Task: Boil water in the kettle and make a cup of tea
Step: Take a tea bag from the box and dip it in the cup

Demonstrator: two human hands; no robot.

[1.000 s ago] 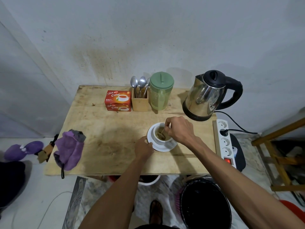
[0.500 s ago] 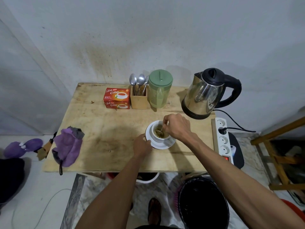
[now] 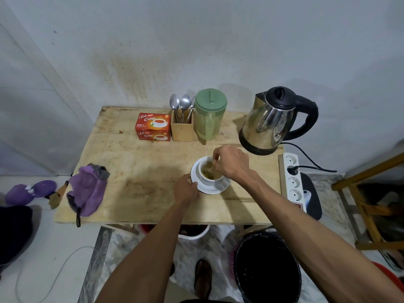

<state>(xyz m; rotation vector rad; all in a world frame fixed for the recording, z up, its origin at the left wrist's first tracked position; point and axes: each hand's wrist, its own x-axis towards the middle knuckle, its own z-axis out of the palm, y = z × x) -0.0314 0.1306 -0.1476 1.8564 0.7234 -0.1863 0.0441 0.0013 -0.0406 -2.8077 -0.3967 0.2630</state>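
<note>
Nearest, a big round black plastic bin point(image 3: 266, 270) is parked on the floor, just under the front edge of the pale plywood bench point(image 3: 135, 171). Past that edge, the left hand point(image 3: 185, 190) is set on the near-left rim of the round white ceramic saucer point(image 3: 218, 189), with its fingers curled onto the rim so it's kept steady. The small white ceramic cup point(image 3: 202, 171) is sat on that saucer, and brownish tea can be seen inside.

The right hand point(image 3: 234, 164) is hung over the cup's far-right side. A thin pale stem point(image 3: 211, 169) is pinched in its fingertips, long axis slanted down and left into the tea. Spoon handle or tea-bag string, can't be told.

So the cup is bracketed, left hand nearer and to the left, right hand above and to the right. The next stir or lift is probably best done by the right, up along that stem.

At the back, the shiny steel kettle with black handle point(image 3: 271, 121) is stood on its base, well apart from the cup. A red cardboard tea box point(image 3: 153, 126) is sat further left.
</note>
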